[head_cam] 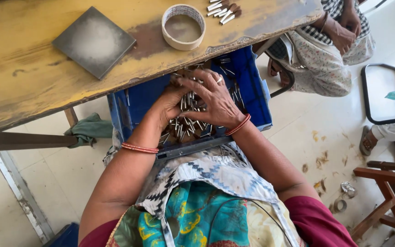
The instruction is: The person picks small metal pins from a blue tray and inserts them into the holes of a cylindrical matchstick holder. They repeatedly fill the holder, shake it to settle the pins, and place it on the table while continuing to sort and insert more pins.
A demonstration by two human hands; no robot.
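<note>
Both hands sit inside a blue crate [252, 91] held on the lap, just under the edge of the yellow desk [24, 68]. The right hand [213, 98] lies spread, fingers splayed over a heap of small metal pins [186, 128]. The left hand [172, 103] is curled into the pile beneath it; whether it pinches anything I cannot tell. The pins are thin and loose, so a scoop could likely spill some over the crate's low front wall onto the floor, or a pointed end could prick a finger.
</note>
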